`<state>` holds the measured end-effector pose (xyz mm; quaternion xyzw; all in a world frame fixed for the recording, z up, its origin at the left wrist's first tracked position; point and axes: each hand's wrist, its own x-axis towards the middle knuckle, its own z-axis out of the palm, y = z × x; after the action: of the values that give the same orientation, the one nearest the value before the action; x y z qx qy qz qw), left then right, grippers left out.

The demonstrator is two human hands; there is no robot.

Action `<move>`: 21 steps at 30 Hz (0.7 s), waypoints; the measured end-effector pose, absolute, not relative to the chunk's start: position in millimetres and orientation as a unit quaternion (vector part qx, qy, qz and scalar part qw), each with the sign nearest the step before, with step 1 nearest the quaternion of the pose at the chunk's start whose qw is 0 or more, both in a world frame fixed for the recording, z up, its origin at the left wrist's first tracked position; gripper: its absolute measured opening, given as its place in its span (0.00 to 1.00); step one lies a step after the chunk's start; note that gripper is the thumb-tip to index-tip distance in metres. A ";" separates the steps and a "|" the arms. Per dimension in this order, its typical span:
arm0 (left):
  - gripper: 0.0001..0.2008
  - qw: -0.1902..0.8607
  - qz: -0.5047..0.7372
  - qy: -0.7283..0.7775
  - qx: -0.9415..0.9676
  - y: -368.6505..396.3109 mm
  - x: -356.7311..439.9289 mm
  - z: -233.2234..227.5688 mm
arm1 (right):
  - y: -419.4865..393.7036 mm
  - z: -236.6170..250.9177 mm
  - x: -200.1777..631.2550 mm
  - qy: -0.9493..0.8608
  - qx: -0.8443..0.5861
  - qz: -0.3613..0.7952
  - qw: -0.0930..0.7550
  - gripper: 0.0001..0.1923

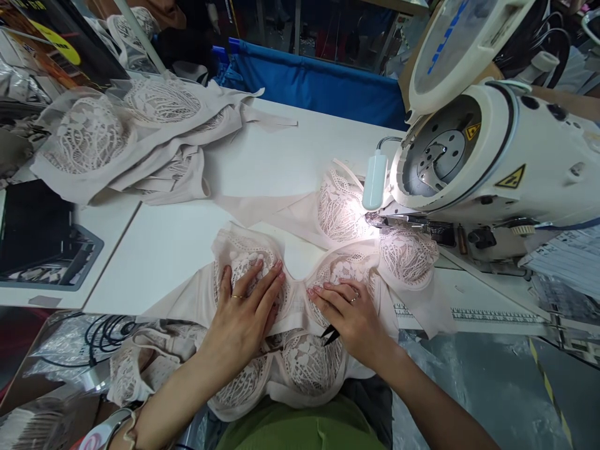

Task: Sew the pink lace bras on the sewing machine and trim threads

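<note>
Closest to the person's body, at the edge of the white table [178, 244], more lace bras [281, 369] lie in a soft heap, partly hanging over the lap. Just above that heap lies one pale lace bra [300, 294], spread out flat with its two cups side by side.

Both hands rest on this bra. The left hand [244, 312] lies flat on the left cup, fingers [262, 290] straight and a little spread, holding nothing. The right hand [349, 315] lies flat on the right cup, fingertips pointing at the middle of the bra. A small pair of black snips [330, 335] pokes out from under the right palm, so that hand seems to tuck the tool in while its fingers press down. The middle of the bra sits between the two sets of fingertips, and the lace touches both palms.

To do this step well, I think the hands should press softly and smooth the cloth outward, so no folds stay. The sharp tips should point away from the lace.

Farther off, another bra [370, 237] lies under the needle of the big white sewing machine [492, 156], lit by its small lamp [375, 181]. A ruler strip [492, 314] runs along the table on the right. Far back on the left sits a pile of finished bras [131, 131], with a blue cloth bin [319, 84] behind.
</note>
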<state>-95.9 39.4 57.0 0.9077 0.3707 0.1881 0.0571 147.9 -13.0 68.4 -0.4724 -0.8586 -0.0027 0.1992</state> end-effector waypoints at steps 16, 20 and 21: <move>0.24 0.037 0.176 0.362 0.914 39.2 -98.1 55.9 | -14.1 67.6 147.9 -0.856 -0.480 0.000 0.191 0.19; 0.23 0.032 0.170 0.363 0.916 39.7 -96.9 55.7 | -14.1 68.9 147.0 -0.856 -0.477 -0.004 0.197 0.18; 0.23 0.032 0.170 0.362 0.916 40.1 -96.6 55.5 | -13.9 70.4 146.9 -0.857 -0.477 -0.005 0.194 0.18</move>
<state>-96.6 40.1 55.5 0.9160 0.3620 0.1700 0.0320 146.9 -13.9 70.4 -0.4771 -0.8571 -0.0049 0.1941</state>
